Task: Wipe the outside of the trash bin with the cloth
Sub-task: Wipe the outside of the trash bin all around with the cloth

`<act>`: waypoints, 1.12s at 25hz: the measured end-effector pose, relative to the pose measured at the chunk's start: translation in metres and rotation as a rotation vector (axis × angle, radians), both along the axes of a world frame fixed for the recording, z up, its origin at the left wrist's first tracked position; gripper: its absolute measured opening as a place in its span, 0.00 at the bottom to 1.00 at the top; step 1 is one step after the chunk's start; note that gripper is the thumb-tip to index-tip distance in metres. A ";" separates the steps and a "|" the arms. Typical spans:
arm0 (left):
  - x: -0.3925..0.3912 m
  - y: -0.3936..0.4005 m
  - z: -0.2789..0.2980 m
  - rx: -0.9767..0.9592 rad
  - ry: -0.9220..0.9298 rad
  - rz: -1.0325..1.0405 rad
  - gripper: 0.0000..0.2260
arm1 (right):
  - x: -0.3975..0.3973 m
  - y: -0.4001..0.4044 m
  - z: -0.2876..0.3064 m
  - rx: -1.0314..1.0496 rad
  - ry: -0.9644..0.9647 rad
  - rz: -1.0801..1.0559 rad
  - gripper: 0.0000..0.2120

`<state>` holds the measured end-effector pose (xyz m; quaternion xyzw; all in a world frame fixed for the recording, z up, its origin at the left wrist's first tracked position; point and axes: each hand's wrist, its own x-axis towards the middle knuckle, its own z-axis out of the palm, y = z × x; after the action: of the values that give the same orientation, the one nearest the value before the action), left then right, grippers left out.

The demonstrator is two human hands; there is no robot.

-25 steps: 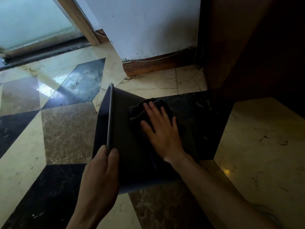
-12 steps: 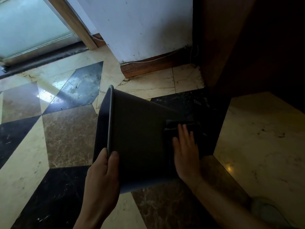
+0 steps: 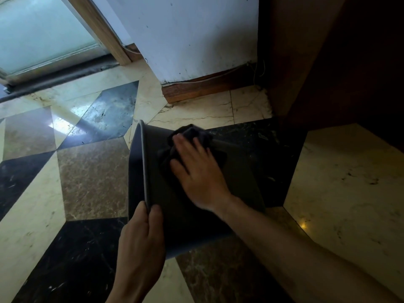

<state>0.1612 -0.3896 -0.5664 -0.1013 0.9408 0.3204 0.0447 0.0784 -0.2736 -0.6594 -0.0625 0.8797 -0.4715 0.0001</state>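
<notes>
Pinching the rim of the trash bin (image 3: 196,219), my left hand (image 3: 141,243) is closing its grip there and tipping it on the floor (image 3: 91,173), mouth leftward. I am pressing the cloth (image 3: 190,136) under my flat right hand (image 3: 197,171) on the upturned side (near the rim), so the bin's long axis is running rightward toward its base.
</notes>
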 end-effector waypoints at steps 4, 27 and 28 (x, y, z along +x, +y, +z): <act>0.002 -0.004 0.003 0.086 -0.046 0.039 0.11 | -0.021 0.031 -0.032 0.058 -0.190 -0.191 0.28; -0.220 0.032 -0.003 -0.344 -0.006 0.139 0.16 | 0.034 0.089 -0.088 -0.287 -0.359 -0.662 0.22; -0.214 0.035 0.002 -0.341 0.038 0.113 0.17 | 0.034 0.092 -0.083 -0.340 -0.367 -0.713 0.21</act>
<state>-0.0527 -0.3550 -0.5645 -0.1542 0.9749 0.1601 -0.0090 0.1125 -0.1817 -0.7429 0.3310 0.7415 -0.5834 -0.0166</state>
